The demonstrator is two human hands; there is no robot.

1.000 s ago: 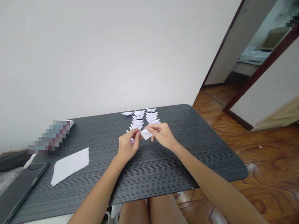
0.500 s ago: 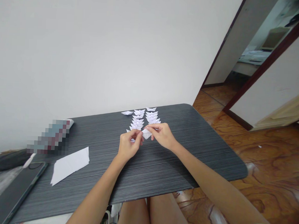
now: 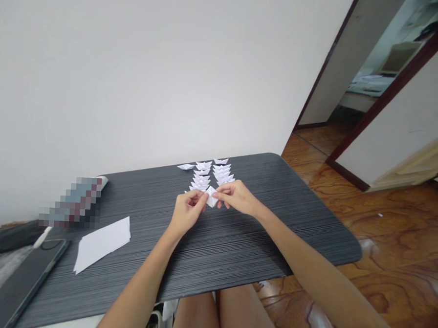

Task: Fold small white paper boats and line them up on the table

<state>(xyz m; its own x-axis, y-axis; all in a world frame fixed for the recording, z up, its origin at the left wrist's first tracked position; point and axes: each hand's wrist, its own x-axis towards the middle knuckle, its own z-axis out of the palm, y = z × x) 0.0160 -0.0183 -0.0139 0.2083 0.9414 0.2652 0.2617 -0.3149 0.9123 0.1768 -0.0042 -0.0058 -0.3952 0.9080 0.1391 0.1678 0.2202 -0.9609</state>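
A small white folded paper piece (image 3: 212,198) is pinched between both hands above the dark striped table (image 3: 237,243). My left hand (image 3: 187,213) grips its left side with thumb and fingers closed. From the right, my right hand (image 3: 236,197) pinches the other side. Just beyond the hands stand two rows of several small white paper boats (image 3: 213,174). One more boat (image 3: 185,166) lies apart at the rows' far left.
A white paper sheet (image 3: 103,242) lies on the table's left part. A dark flat device (image 3: 18,285) rests at the left edge, with a blurred object (image 3: 72,201) behind it. To the right are wooden floor and an open doorway (image 3: 377,79).
Both hands have drawn a little closer together on the paper piece, which now looks more folded and smaller. The boats and the sheet have not moved.
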